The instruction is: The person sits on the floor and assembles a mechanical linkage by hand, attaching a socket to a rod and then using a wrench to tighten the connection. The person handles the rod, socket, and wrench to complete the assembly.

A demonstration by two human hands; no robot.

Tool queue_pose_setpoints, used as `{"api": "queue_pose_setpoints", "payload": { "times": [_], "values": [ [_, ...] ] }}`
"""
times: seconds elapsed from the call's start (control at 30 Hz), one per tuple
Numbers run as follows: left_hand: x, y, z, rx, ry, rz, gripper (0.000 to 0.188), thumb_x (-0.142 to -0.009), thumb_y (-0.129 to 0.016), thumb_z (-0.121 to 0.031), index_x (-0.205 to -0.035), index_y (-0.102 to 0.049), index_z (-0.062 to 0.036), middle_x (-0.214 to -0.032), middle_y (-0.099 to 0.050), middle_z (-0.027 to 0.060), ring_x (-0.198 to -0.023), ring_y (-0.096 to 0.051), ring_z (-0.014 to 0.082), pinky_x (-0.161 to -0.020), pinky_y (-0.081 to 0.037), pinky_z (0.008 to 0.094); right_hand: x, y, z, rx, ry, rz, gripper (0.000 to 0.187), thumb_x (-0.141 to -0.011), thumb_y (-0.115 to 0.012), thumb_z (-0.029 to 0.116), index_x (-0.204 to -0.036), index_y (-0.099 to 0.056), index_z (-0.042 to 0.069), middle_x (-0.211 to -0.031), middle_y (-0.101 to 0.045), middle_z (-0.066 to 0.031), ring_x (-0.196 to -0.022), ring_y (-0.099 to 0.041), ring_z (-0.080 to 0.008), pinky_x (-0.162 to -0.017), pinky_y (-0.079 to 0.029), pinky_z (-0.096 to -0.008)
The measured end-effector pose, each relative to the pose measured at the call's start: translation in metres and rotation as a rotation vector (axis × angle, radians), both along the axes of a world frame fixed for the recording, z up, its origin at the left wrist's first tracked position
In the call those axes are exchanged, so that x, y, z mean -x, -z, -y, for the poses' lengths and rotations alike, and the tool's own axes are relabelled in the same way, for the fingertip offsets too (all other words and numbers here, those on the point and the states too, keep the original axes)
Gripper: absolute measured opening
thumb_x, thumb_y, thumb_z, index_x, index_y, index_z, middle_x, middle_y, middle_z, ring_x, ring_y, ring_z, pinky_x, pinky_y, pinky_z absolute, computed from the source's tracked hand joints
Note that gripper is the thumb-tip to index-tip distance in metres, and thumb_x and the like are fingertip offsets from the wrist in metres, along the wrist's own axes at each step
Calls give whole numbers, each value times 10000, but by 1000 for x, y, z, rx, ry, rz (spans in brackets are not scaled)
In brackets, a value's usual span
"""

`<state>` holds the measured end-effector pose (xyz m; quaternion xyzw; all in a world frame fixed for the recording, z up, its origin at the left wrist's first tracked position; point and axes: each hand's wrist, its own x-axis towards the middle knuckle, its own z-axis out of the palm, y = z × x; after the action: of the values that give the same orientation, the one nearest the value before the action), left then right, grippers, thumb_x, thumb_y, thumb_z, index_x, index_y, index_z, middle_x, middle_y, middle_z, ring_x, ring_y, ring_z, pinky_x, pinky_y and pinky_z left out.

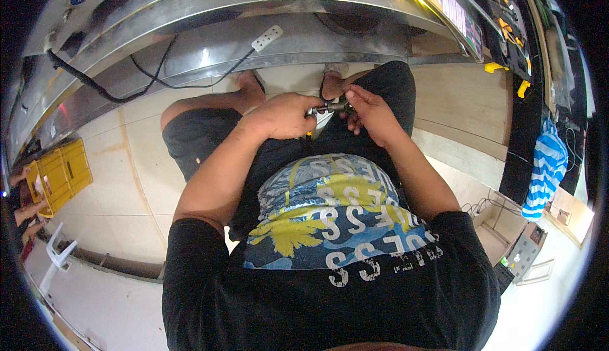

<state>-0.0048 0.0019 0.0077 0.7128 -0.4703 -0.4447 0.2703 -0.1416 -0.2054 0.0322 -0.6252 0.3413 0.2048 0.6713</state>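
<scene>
In front of my lap, between my knees, I hold a small dark metal fitting with a shiny rod-like end [336, 107]. My left hand [283, 116] is closed around its shiny end. My right hand [373, 116] pinches the darker end with thumb and fingers. What exactly the metal piece is cannot be made out, as my fingers cover much of it. Just below it, a small yellow-and-black item [309, 136] shows against my dark shorts.
A steel bench [209, 12] curves across the front. A white power strip [267, 37] with a black cable lies under it. Another person's hands hold a yellow crate [62, 176] at the left. At the right are a lit screen [447, 12] and a blue-and-white striped bag [545, 170].
</scene>
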Motion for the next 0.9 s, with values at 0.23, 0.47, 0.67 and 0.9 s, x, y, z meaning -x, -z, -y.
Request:
{"api": "queue_pose_setpoints", "payload": {
  "times": [0.23, 0.47, 0.67, 0.9],
  "values": [
    [-1, -3, 2, -8, -3, 21, 408, -893, -568, -228, -1280, -616, -110, -1098, -696, 244, -1026, -664, 420, -913, -520, 490, 9, 12, 1, 54, -2, 237, 436, -929, -612, 101, -1355, -543, 40, -1033, -665, -55, -760, -619, -136, -698, -517, -270],
    [-1, 0, 3, -27, 2, 6, 398, -895, -570, -232, -1274, -622, -121, -1118, -696, 228, -1040, -663, 411, -926, -517, 482, 17, 36, 8, 283, -165, 387, 377, -981, -612, 227, -1324, -589, 71, -1044, -662, -34, -671, -581, -116, -606, -498, -270],
    [-1, 7, 3, -12, -10, -2, 382, -897, -572, -238, -1258, -626, -125, -1117, -699, 218, -1039, -663, 411, -924, -519, 485, -3, -8, 1, -21, 46, -62, 379, -955, -631, 168, -1310, -570, 49, -969, -647, -40, -704, -590, -115, -643, -484, -257],
    [1, 6, 4, 3, -6, 19, 385, -893, -580, -237, -1258, -628, -124, -1088, -702, 227, -1022, -669, 412, -914, -522, 486, 7, 16, -1, 148, -14, 314, 317, -958, -654, 234, -1242, -628, 95, -863, -648, -20, -625, -562, -108, -590, -483, -264]
  ]
}}
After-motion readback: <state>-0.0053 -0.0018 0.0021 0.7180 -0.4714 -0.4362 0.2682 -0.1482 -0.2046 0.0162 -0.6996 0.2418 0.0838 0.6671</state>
